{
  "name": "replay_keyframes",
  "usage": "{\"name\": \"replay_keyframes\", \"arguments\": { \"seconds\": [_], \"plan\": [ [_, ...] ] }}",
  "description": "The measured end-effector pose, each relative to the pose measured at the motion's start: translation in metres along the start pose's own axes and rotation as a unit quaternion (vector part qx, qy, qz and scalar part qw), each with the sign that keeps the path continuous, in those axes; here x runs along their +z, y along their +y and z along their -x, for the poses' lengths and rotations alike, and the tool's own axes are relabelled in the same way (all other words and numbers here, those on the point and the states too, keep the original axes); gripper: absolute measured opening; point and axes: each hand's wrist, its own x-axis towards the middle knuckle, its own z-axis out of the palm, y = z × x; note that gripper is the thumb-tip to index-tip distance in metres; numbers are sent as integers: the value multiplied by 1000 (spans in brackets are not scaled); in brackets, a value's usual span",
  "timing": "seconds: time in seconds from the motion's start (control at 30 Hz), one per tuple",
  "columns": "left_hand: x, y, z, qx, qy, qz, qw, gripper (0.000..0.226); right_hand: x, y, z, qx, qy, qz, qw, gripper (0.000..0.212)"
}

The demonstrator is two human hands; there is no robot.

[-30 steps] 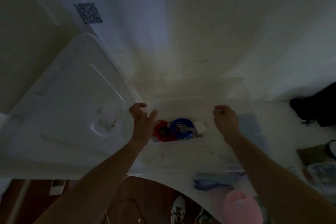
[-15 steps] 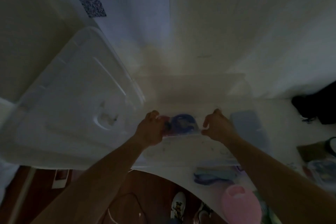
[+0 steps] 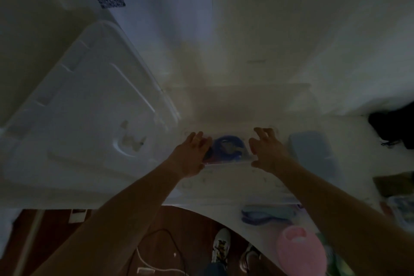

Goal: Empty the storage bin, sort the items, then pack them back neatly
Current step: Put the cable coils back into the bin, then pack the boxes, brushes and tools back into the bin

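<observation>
Down in the bin (image 3: 237, 188), both hands flank a flat clear packet (image 3: 226, 152) of blue and red coils lying on its floor. The left hand (image 3: 190, 157) presses against the packet's left end with fairly straight fingers; the light is dim, so whether the thumb hooks under it is hard to say. The right hand (image 3: 267, 152) hovers at the right end, fingers spread and bent, gripping nothing that shows.

If only the left side takes the load, the slick packet could likely slip out or fold, spilling the coils back. A lift begun before the right fingers close may snag it on the near wall.

Room is tight sideways: the lid (image 3: 85, 123) lies just left of the bin, a pale blue box (image 3: 311, 154) just right. Near the table's (image 3: 358, 132) near edge sit a blue bundle (image 3: 264, 215) and a pink cup (image 3: 300, 253), so little setting-down space remains there. Straight up is open.
</observation>
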Motion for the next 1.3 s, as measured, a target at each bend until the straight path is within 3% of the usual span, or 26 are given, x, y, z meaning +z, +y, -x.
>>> {"name": "replay_keyframes", "arguments": {
  "seconds": [0.07, 0.17, 0.27, 0.4, 0.5, 0.63, 0.77, 0.83, 0.9, 1.0, 1.13, 1.3],
  "plan": [
    [-2, -1, -1, -7, 5, -12, 1000, 84, 4, 0, -1, 10, 9, -7, 1000, 67],
    [-5, 7, -1, -15, 78, -14, 997, 65, 5, -9, 1, 123, 50, -83, 988, 74],
    [3, 12, -2, 12, 129, -48, 990, 46, 2, -23, -5, 175, 20, -173, 969, 68],
    [11, 7, -8, -30, 131, -72, 988, 52, -1, -28, -20, 150, 15, -242, 959, 65],
    [15, 4, -12, -87, 118, -30, 989, 66, 2, -28, -25, 106, 35, -290, 950, 62],
    [16, 9, -7, -83, 89, 2, 993, 76, 3, -20, -24, 84, 42, -322, 942, 61],
    [7, 13, 0, -111, 143, 76, 981, 81, -6, -20, -9, 92, 34, -298, 950, 60],
    [-11, 23, 7, -79, 149, 80, 982, 74, -19, -24, 12, 101, 46, -311, 944, 54],
    [-32, 44, 14, -30, 159, 17, 987, 59, -33, -25, 42, 115, 86, -319, 937, 47],
    [-64, 93, 24, -4, 174, 34, 984, 54, -44, -15, 102, 155, 208, -358, 897, 30],
    [-86, 167, 40, 63, 246, 109, 961, 56, -42, 22, 197, 243, 363, -408, 802, 15],
    [-86, 246, 65, 173, 289, 114, 935, 43, -11, 67, 302, 347, 382, -471, 715, 10]
  ]
}}
